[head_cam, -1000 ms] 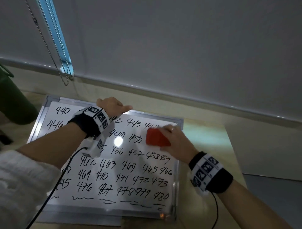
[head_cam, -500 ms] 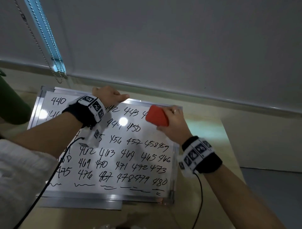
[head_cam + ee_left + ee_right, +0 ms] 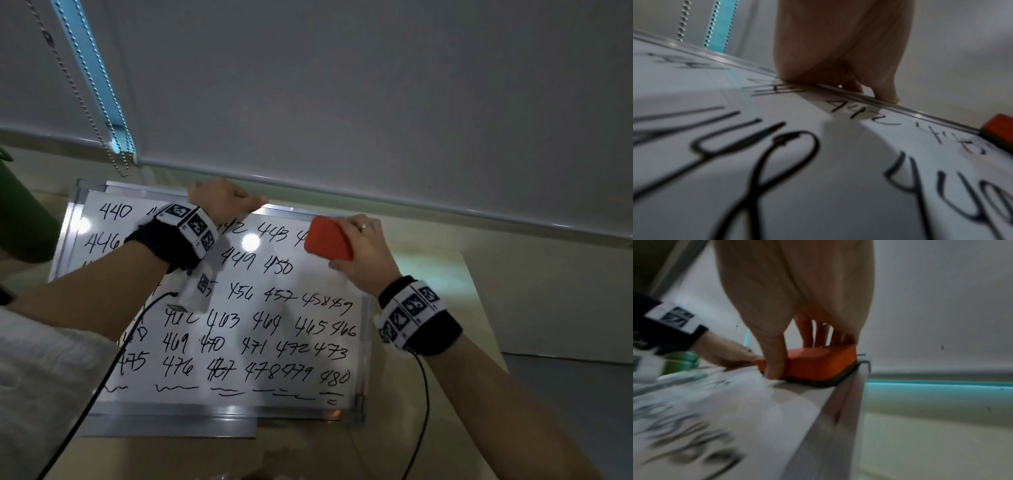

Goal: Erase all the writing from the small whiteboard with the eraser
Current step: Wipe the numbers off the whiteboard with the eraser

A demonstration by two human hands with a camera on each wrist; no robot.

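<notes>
A small metal-framed whiteboard lies flat on the table, covered in rows of black handwritten numbers. My right hand grips a red eraser and presses it on the board's far right corner; in the right wrist view the thumb and fingers clamp the eraser beside the frame. A patch under the eraser, right of "450", is wiped blank. My left hand holds the board's far edge, its fingers curled over the frame.
A grey roller blind with a bead chain hangs right behind the board. A dark green object stands at the far left. Bare beige tabletop lies right of the board, ending at a table edge.
My right hand has slid the eraser from the board's second row up to the far right corner, wiping numbers there. The left hand has kept its hold on the far edge.
</notes>
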